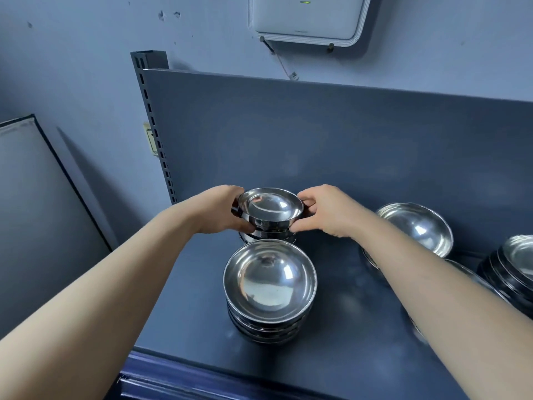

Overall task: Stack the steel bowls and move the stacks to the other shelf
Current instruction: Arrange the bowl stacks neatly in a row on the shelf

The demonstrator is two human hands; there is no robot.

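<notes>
Forearms point(115, 284) flanked the near stack point(269, 281) on the shelf point(346, 327), while left hand point(219, 209) and right hand point(326, 210) gripped opposite sides of the far stack of steel bowls point(271, 209); judged rigid, light and slippery, best held under the rims.

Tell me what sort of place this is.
Probably a shop or storeroom: a dark shelf on a slotted upright of retail-style racking, several stacks of steel bowls, and a white wall-mounted box with a green light.
</notes>
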